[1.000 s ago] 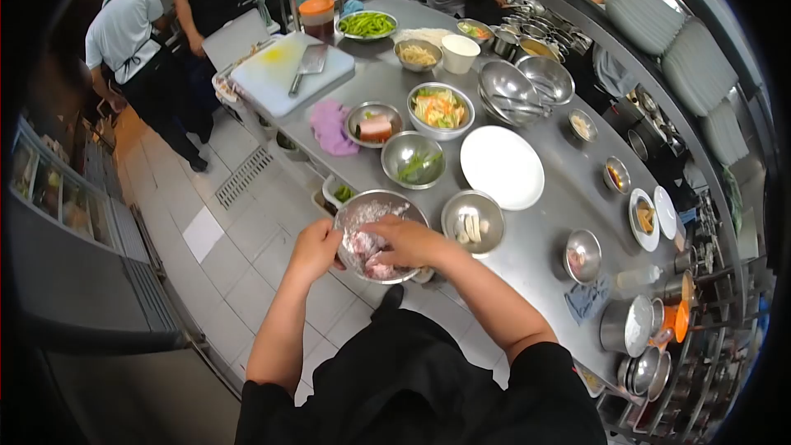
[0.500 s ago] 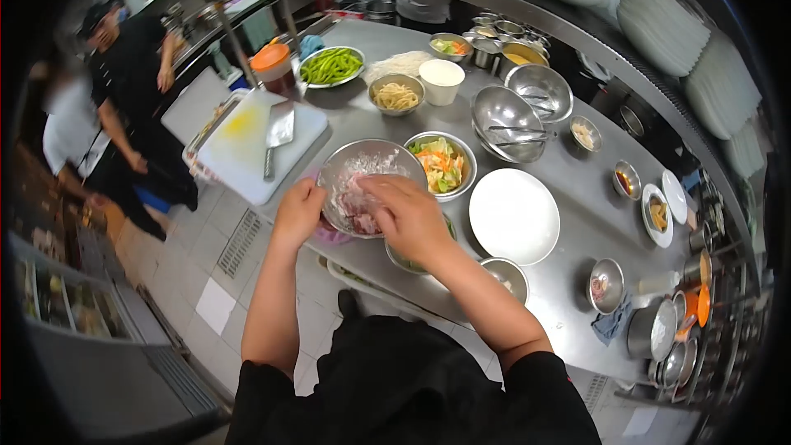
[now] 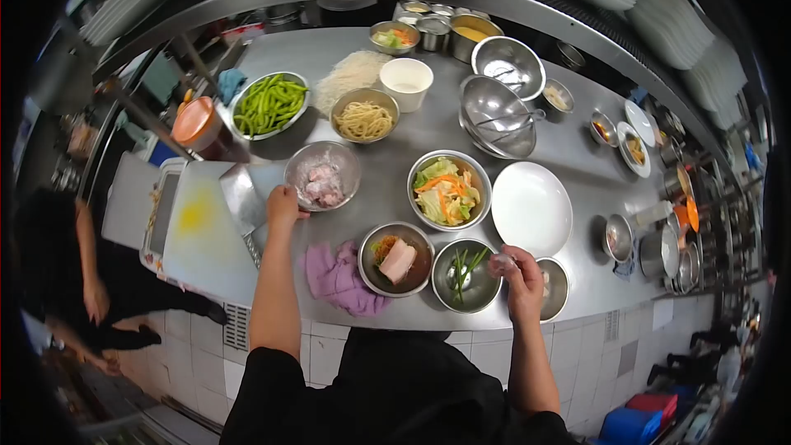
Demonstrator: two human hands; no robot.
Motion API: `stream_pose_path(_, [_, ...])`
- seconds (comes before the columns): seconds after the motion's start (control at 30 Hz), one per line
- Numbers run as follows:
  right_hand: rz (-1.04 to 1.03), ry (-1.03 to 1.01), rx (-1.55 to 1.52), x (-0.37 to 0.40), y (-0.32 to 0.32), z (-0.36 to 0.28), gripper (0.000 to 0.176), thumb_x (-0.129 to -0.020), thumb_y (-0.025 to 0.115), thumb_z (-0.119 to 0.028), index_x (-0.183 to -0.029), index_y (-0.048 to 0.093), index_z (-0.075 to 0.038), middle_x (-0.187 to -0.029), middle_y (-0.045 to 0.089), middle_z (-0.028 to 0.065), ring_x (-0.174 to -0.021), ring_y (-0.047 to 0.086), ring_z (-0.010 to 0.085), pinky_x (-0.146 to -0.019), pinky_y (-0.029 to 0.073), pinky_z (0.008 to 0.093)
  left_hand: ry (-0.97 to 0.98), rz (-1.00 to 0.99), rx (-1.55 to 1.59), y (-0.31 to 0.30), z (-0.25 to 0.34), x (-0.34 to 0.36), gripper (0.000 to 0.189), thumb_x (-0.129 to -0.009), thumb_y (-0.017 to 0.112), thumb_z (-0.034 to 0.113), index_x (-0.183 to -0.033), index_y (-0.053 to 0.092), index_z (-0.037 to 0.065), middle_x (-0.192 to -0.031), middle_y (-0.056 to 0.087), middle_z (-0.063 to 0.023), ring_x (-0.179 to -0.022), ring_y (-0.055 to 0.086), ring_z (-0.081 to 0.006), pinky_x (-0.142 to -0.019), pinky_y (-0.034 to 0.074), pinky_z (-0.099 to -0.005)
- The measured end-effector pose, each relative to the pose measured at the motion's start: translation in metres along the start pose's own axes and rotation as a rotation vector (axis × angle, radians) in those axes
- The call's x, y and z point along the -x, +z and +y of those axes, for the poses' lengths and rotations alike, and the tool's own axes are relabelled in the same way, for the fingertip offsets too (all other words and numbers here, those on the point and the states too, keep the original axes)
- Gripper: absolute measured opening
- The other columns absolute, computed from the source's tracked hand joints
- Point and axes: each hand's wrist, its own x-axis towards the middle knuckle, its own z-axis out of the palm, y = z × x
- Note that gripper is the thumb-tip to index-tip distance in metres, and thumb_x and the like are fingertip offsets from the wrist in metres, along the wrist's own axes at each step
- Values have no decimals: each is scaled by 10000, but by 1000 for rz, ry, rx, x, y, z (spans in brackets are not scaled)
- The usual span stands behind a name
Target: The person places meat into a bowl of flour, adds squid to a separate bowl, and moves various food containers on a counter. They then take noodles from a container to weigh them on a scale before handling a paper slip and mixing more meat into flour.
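My left hand is closed on the near-left rim of a steel bowl holding white-dusted pieces of raw meat. Over to the right, my right hand pinches a small glossy pinkish piece, whose exact kind I cannot make out. That hand is beside the right rim of a bowl with green scallion lengths and partly covers a small bowl of pale bits. Left of the scallions, another bowl holds a pale pink meat slab over orange shreds. A crumpled purple cloth lies nearby.
A bowl of cut cabbage and carrot and a white plate stand in the middle. At left, a cleaver rests on a cutting board. Green peppers and noodles are behind. A co-worker stands left.
My right hand has left the meat bowl and moved right, now pinching a small pinkish piece. My left hand still holds the bowl's rim. The view has shifted, uncovering the front bowls.
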Motion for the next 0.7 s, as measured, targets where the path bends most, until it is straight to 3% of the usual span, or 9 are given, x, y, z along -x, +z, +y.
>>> stream_pose_path(0.37, [453,39,15,62,-66,-10,240,-897,503,-90,-1113,524,14,-918,617,118,-805,611,179,-701,503,290,-2,-120,209,28,0,-83,290,-887,439,199,-898,475,-88,-748,599,-215,-555,637,-303,-436,556,-350])
stream_pose_path(0.43, [486,-11,17,70,-80,-11,231,-892,497,-64,-1101,540,25,-914,621,112,-808,606,167,-688,506,282,-44,-101,338,30,4,-84,360,-912,471,281,-917,470,-79,-812,601,-208,-570,642,-294,-466,563,-355])
stream_pose_path(0.47, [509,-25,17,75,-89,-9,236,-892,498,-72,-1105,534,24,-920,618,114,-812,603,169,-693,503,289,-62,-77,317,28,9,-77,442,-916,493,376,-958,486,-64,-901,597,-176,-643,648,-269,-484,542,-322])
stream_pose_path(0.5, [524,-23,17,79,-98,-8,236,-892,498,-72,-1105,534,24,-920,618,114,-812,603,169,-693,503,289,-62,-92,310,23,13,-70,442,-916,493,376,-958,486,-64,-901,597,-176,-643,648,-269,-484,542,-322])
stream_pose_path(0.57, [606,-20,3,90,-120,-10,245,-894,499,-84,-1113,527,23,-932,616,117,-822,602,175,-701,497,294,205,53,2,16,24,-50,470,-906,503,426,-1012,504,-31,-954,589,-138,-698,635,-226,-533,508,-283])
stream_pose_path(0.63, [661,-9,13,101,-143,-14,247,-898,502,-98,-1113,526,20,-937,615,119,-823,602,178,-706,490,294,256,11,170,29,64,18,485,-914,468,455,-1051,507,-8,-989,594,-123,-717,622,-192,-587,487,-266])
stream_pose_path(0.7, [708,-45,19,114,-168,-16,247,-901,505,-111,-1111,528,16,-942,615,120,-827,603,181,-706,490,293,311,-413,298,54,92,99,443,-929,455,409,-1048,512,-13,-956,604,-130,-670,609,-185,-629,491,-274])
